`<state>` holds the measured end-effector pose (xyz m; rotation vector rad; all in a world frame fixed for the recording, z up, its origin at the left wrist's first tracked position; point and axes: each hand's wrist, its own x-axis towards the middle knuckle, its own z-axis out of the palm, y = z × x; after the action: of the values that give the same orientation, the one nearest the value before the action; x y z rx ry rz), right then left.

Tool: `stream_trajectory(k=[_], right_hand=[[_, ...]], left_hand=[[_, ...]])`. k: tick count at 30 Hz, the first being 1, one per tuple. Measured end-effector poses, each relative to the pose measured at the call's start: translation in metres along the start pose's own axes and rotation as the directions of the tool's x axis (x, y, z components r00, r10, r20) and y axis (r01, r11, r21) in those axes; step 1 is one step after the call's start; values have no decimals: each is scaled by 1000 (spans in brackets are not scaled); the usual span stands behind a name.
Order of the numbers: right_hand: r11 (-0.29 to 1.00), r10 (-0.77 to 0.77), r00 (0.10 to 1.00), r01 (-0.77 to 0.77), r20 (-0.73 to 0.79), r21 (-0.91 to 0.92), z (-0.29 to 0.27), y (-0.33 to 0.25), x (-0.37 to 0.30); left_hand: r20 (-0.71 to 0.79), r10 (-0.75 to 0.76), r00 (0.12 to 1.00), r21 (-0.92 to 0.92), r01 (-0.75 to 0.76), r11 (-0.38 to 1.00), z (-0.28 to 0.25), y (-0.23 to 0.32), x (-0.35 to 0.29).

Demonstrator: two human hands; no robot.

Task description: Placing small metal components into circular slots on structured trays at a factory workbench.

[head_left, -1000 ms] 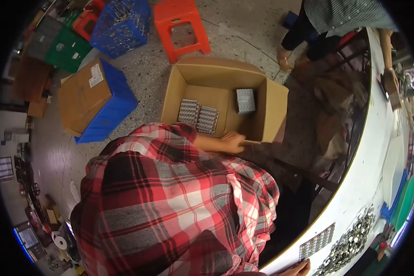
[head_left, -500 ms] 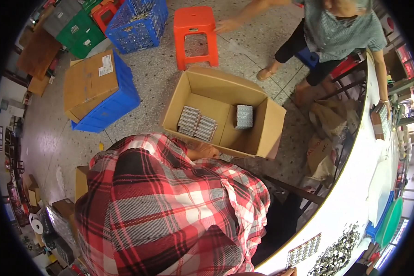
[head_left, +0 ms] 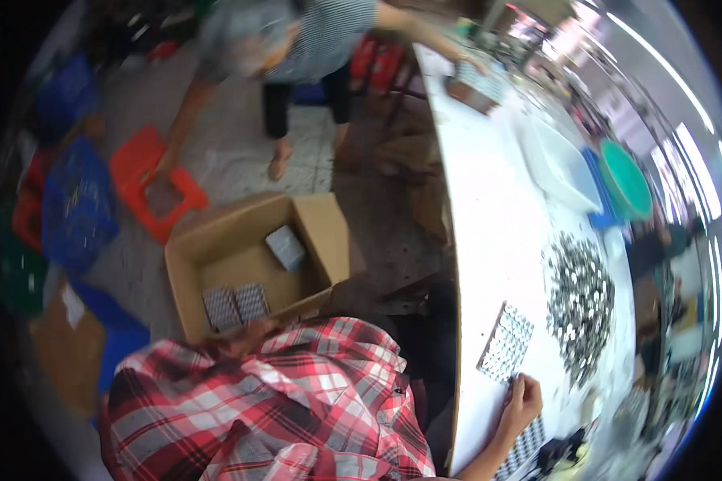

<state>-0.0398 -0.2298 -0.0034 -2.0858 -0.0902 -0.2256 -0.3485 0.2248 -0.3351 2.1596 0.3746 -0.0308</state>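
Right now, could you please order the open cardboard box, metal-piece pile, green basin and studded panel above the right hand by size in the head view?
1. Open cardboard box
2. Metal-piece pile
3. Green basin and studded panel: too alike to rank

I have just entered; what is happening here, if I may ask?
The person's right hand is at the near end of a panel of small pieces on the white table, beside a loose metallic pile. The left hand, blurred, is at the near edge of a cardboard box holding three small stacks. A co-worker has one hand at a red stool and the other on a brown-sided stack at the table's far end.
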Motion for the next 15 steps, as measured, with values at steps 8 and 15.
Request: stream_trajectory(k=[8, 15], right_hand=[[998, 62, 998, -62, 27, 20, 3, -25, 5], [986, 167, 983, -165, -77, 25, -14, -8, -17]], left_hand=[[3, 125, 992, 246, -122, 962, 56, -140, 106], [58, 147, 987, -41, -145, 989, 48, 124, 308]])
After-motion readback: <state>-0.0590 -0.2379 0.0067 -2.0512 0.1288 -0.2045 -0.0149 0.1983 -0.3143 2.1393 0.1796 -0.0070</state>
